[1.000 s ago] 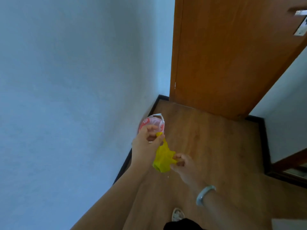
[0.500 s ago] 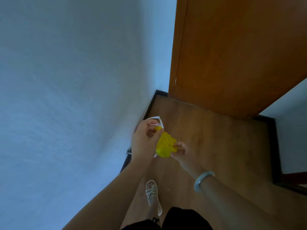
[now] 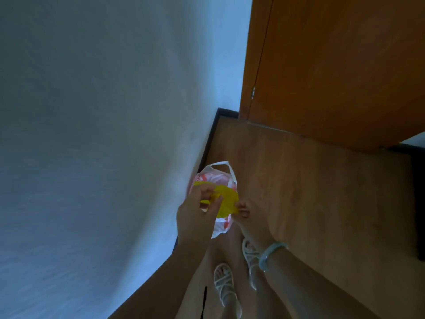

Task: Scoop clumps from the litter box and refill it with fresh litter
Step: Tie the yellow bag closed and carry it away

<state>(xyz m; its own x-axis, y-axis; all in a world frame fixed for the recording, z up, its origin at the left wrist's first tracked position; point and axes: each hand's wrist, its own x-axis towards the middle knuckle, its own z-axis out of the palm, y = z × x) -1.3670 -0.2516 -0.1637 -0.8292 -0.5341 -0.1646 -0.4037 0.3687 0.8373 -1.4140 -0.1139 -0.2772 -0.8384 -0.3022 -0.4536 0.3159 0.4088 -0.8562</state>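
A small yellow plastic bag (image 3: 226, 200) hangs between both hands above the floor. My left hand (image 3: 195, 212) pinches its yellow handles at the left. My right hand (image 3: 243, 211) pinches the bag's right edge with the fingertips. Right behind and below the yellow bag sits a white plastic bag with red print (image 3: 219, 174), its handle loop standing up, close to the wall. No litter box or scoop is in view.
A pale wall (image 3: 103, 134) with a black skirting board runs along the left. A closed wooden door (image 3: 333, 65) stands ahead. The wooden floor (image 3: 322, 192) stretches to the right. My sandalled feet (image 3: 226, 286) show below the hands.
The view has tilted down and moved closer to the wall. The white and red bag has come into full view under the hands. The yellow bag is held lower, over it.
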